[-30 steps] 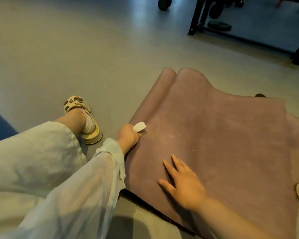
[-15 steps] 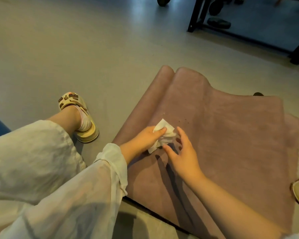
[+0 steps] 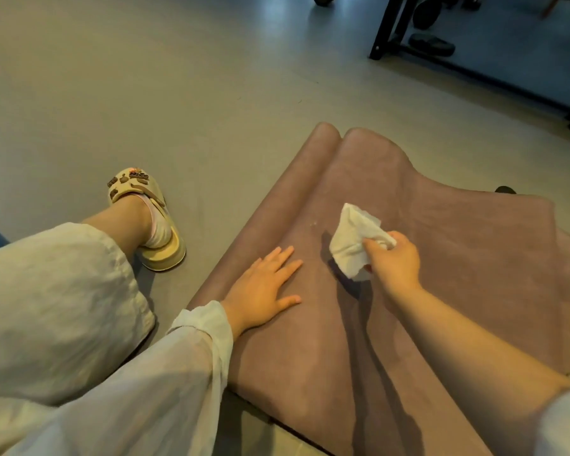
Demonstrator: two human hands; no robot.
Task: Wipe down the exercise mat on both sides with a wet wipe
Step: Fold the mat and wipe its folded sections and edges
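The mat (image 3: 425, 291) lies folded on the floor (image 3: 145, 93). The left hand (image 3: 260, 291) rests flat on it, fingers spread wide — the right hand (image 3: 392, 258) pinches a crumpled wipe (image 3: 352, 245) just above the mat.

Loose, sheer white sleeve (image 3: 165, 373) on the left arm, gathered into a soft cuff at the wrist. Right forearm (image 3: 468, 334) bare, with an edge of pale fabric (image 3: 566, 422) near the elbow. Wide, crinkled off-white trouser leg (image 3: 46, 301) ending above the ankle. Cream platform sandal (image 3: 145, 222) with brown charms across the strap, worn over a pale pink sock (image 3: 160, 232).
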